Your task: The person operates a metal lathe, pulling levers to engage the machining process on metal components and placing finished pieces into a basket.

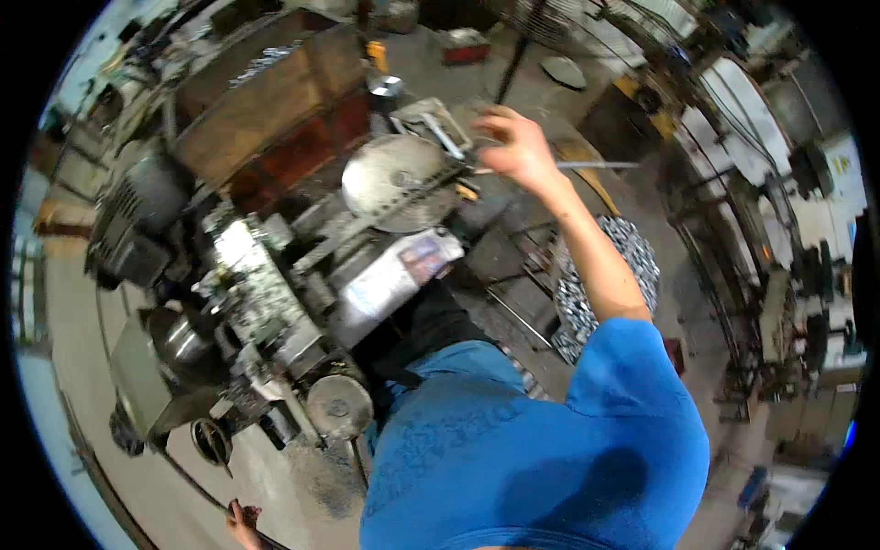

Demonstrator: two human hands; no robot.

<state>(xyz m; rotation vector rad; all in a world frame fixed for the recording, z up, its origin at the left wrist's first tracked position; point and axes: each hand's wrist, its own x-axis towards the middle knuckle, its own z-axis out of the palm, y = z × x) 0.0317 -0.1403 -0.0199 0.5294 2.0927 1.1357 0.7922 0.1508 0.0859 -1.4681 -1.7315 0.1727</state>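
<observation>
My right hand [516, 151] is raised near the far end of a long bar with a row of holes or notches [417, 192]. Its fingers are curled but apart, a little blurred, and nothing shows between them. Under the bar sits a round metal disc [390, 174]. A thin pale rod [600, 165] passes behind my right wrist. At the lower left, my left hand [244, 524] is closed round a long dark rod or lever [191, 475] that runs up to the machine [266, 284]. Part of that hand is cut off by the picture's rim.
A large rusty metal bin [275, 105] stands beyond the machine. To my right is a container heaped with small shiny metal parts [614, 261]. A printed sheet or bag [399, 280] lies before the disc. A round plate [339, 406] stands close to my left side.
</observation>
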